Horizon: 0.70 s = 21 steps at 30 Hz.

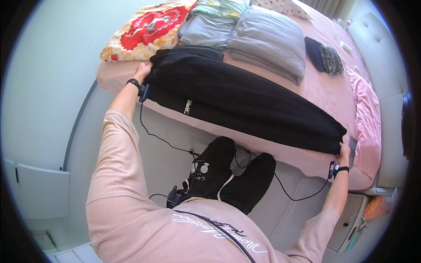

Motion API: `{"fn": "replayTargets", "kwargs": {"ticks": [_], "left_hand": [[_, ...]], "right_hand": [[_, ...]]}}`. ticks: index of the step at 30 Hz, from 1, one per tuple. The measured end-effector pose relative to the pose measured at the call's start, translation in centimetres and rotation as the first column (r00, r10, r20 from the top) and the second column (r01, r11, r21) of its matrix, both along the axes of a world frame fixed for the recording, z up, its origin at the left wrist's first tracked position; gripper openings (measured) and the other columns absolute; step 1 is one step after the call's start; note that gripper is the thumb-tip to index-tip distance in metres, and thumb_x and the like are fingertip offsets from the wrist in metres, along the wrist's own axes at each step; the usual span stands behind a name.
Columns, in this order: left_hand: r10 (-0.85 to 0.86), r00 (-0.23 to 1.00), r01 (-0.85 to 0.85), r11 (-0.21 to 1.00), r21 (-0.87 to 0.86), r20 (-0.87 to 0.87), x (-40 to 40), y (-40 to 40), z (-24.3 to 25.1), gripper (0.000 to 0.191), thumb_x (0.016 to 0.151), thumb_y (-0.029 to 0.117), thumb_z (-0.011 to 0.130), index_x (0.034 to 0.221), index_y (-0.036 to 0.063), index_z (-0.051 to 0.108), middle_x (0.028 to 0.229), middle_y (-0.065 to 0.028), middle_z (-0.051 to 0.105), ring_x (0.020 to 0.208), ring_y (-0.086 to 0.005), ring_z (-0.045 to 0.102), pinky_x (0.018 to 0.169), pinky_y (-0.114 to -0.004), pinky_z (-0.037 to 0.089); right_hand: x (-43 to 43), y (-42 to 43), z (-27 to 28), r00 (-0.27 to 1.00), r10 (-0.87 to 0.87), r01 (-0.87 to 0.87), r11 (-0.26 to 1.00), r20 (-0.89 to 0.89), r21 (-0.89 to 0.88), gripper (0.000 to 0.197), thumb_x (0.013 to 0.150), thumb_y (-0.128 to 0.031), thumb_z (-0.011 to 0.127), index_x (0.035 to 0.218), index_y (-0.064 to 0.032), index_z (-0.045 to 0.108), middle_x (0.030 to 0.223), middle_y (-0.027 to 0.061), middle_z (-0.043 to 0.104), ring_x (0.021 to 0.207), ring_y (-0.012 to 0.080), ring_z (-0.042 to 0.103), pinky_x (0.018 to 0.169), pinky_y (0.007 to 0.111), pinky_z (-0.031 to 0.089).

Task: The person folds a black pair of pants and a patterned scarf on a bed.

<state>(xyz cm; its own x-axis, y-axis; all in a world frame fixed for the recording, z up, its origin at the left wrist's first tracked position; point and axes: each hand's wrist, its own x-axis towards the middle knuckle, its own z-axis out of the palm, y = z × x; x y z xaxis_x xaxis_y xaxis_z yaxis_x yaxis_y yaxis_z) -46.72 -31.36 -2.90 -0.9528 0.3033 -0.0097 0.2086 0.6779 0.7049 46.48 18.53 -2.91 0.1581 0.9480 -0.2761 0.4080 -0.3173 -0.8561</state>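
A long black cloth garment [236, 95], likely a pair of trousers, lies stretched along the near side of the bed. It bears a small white print near its left end. My left hand [143, 70] grips its left end, beside a dark folded cloth [200, 52] that the garment partly covers. At the other end, my right hand [344, 152] pinches the opposite edge. My fingertips are partly hidden by the fabric on both sides. Each wrist wears a black strap with a small device and a cable.
A pink-sheeted bed [324, 95] holds a red-and-orange patterned blanket [154, 28], grey folded bedding [266, 39] and a dark knitted item [324, 56]. A padded headboard [378, 52] stands right. Black cables [292, 199] hang between my wrists and waist. A bedside cabinet [348, 217] is lower right.
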Motion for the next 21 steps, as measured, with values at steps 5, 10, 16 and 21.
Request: {"fn": "replayTargets", "kwargs": {"ticks": [5, 10, 16, 21], "left_hand": [[0.016, 0.999, -0.013, 0.997, 0.080, -0.045, 5.8, -0.1, 3.5, 0.048, 0.088, 0.037, 0.062, 0.110, -0.0056, 0.059, 0.104, -0.0162, 0.066, 0.095, -0.0214, 0.062, 0.080, -0.035, 0.049], [0.120, 0.984, -0.118, 0.993, 0.021, -0.129, 10.8, -7.4, 1.0, 0.052, 0.085, 0.046, 0.062, 0.106, -0.0015, 0.058, 0.100, -0.0189, 0.066, 0.094, -0.0319, 0.064, 0.081, -0.041, 0.049], [-0.164, 0.860, -0.122, 0.853, 0.507, 0.484, 21.3, -7.7, 4.1, 0.060, 0.088, 0.043, 0.061, 0.128, 0.0033, 0.039, 0.100, -0.0124, 0.062, 0.088, -0.0258, 0.063, 0.077, -0.039, 0.050], [-0.251, 0.919, -0.059, 0.676, 0.735, 0.304, 20.0, -5.8, 4.4, 0.037, 0.089, 0.021, 0.064, 0.120, 0.0050, 0.052, 0.102, -0.0062, 0.064, 0.089, -0.0182, 0.063, 0.073, -0.033, 0.051]], "right_hand": [[0.9, -1.2, 0.6, 0.998, -0.055, 0.053, 0.997, -0.025, -0.052, 0.028, 0.082, -0.030, 0.066, 0.094, -0.0047, 0.065, 0.085, 0.0050, 0.064, 0.069, 0.0175, 0.061, 0.054, 0.031, 0.047], [0.4, -1.6, 1.5, 0.989, -0.010, -0.002, 0.996, -0.146, -0.085, 0.035, 0.085, -0.038, 0.065, 0.101, -0.0063, 0.065, 0.088, 0.0039, 0.065, 0.072, 0.0184, 0.063, 0.058, 0.031, 0.049], [0.9, -2.3, 1.7, 0.954, -0.017, -0.012, 0.995, -0.300, -0.097, 0.033, 0.087, -0.037, 0.064, 0.102, -0.0085, 0.065, 0.090, 0.0038, 0.067, 0.072, 0.0185, 0.064, 0.058, 0.030, 0.052], [1.2, -2.3, 1.1, 0.945, -0.005, -0.012, 0.999, -0.327, -0.050, 0.031, 0.088, -0.037, 0.063, 0.101, -0.0089, 0.065, 0.085, 0.0020, 0.066, 0.063, 0.0166, 0.061, 0.050, 0.027, 0.047]]}}
